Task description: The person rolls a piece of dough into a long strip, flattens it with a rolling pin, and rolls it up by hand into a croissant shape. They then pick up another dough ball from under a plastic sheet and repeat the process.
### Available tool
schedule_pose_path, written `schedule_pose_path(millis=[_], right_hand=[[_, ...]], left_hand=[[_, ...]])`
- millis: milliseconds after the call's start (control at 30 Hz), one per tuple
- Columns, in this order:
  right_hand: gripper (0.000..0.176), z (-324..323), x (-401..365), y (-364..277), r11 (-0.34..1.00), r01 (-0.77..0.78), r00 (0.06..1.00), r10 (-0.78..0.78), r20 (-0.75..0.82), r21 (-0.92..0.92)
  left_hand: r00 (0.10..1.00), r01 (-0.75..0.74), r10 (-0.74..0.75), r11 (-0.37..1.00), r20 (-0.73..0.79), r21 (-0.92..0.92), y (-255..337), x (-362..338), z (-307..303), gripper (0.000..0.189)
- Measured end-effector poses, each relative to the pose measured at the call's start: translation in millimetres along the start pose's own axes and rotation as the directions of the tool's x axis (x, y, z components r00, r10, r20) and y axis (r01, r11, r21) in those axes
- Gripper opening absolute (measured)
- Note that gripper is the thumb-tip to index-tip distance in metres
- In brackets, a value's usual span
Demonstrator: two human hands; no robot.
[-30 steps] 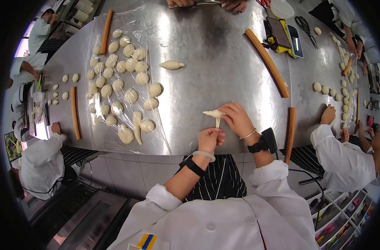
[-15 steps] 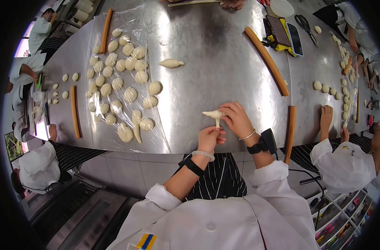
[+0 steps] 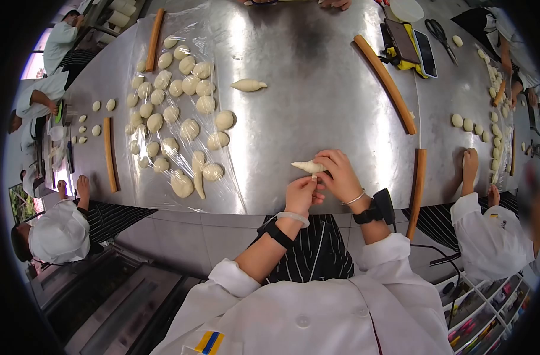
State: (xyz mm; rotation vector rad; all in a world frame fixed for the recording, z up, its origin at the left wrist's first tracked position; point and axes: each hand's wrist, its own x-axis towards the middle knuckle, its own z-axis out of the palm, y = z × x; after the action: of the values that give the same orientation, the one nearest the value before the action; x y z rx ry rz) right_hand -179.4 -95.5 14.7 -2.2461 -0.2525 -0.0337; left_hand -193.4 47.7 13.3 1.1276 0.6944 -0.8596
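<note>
A pale rolled piece of dough, ridged and tapering at its left end, is just above the steel table near its front edge. My right hand is closed around its right part, so that end is hidden by the fingers. Below it my left hand pinches the short tail of the same dough between thumb and fingers. Farther back to the left lies a similar shaped dough roll, touched by neither hand.
Plastic film with several dough balls covers the left side. Wooden rolling pins lie left and right; one overhangs the front edge. A phone and scissors are at back right. Other people work around the table.
The dough tail between my hands has become shorter, and my left hand has come up closer to the roll. The whole view has shifted slightly.
</note>
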Motion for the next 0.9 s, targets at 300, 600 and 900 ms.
schedule_pose_path(millis=[300, 600, 900], right_hand=[[0.030, -5.2, -1.2, -1.0, 0.999, 0.036, 0.999, -0.036, 0.026, -0.009], [0.022, -2.6, -4.9, 1.9, 0.999, 0.050, 0.998, -0.050, -0.034, 0.010], [0.028, -0.7, -6.6, -4.1, 1.000, 0.020, 1.000, -0.021, -0.011, -0.024]], left_hand=[[1.000, 0.015, -0.015, 1.000, -0.017, -0.010, 1.0, -2.9, 1.0, 0.019], [0.999, 0.031, -0.030, 0.999, -0.016, 0.025, 5.6, -5.9, 0.2, 0.019], [0.999, 0.050, -0.049, 0.998, -0.012, 0.031, 5.5, -7.2, -1.8, 0.017]])
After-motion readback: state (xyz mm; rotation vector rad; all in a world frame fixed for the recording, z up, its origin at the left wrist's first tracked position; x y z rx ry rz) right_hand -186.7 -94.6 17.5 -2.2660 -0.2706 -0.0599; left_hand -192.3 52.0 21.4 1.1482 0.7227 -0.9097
